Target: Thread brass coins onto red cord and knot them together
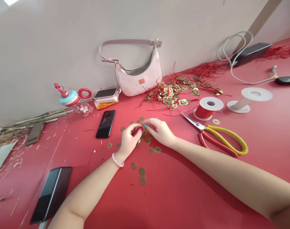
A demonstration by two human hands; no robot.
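My left hand [131, 136] and my right hand [160, 131] meet fingertip to fingertip over the red table [173, 190]. Both are closed in a pinch on red cord [137, 129], part of which shows under the left fingers. Whether a coin is also between the fingertips is hidden. Loose brass coins with holes, such as this coin [142, 171], lie around and under the hands. Behind them is a heap of coins tied with red cord [170, 92]. Scissors with one yellow and one red handle [216, 135] lie partly open to the right of my right hand.
A spool of red cord [204, 111] and a bare white spool [242, 103] stand at right. A pale handbag [140, 81] leans on the wall. A tumbler [81, 106], a black phone [105, 124] and a dark folded device [51, 190] are at left. A cable [235, 74] loops at far right.
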